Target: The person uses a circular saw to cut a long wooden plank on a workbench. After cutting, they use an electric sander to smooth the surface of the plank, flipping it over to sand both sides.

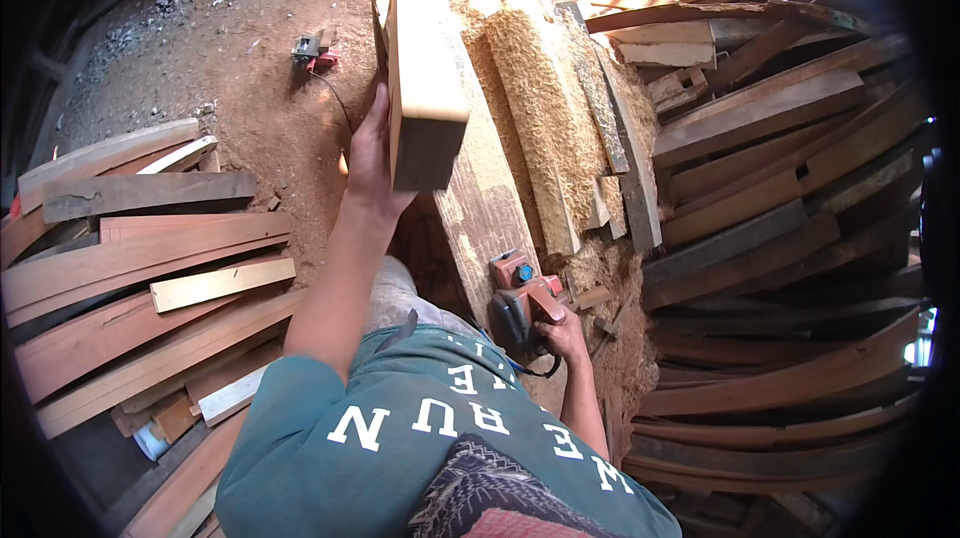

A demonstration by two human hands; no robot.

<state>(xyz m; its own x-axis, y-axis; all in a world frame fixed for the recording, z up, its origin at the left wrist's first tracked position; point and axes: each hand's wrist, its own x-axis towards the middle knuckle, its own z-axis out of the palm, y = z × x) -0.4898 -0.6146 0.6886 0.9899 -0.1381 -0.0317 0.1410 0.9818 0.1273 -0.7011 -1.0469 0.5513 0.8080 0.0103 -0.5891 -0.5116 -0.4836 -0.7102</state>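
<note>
My left hand point(371, 160) grips a thick wooden beam point(427, 48) by its left side near the close end. The beam is raised and stretches away from me, its end face dark and its top pale and smooth. Some fingers of this hand are hidden behind the wood. Lower right, my right hand point(566, 335) is wrapped round the handle of a red and black electric planer point(517, 303) with a blue knob. The planer rests on a long, worn plank point(490, 200) dusted with shavings; a dark cord runs from it beside my shirt.
Wood shavings point(535, 88) cover boards right of the plank. Stacked timber point(760, 118) fills the right side, and more planks point(150, 258) lie at left. A small red and grey power tool point(318, 53) with a cord sits on the dirt floor point(250, 28).
</note>
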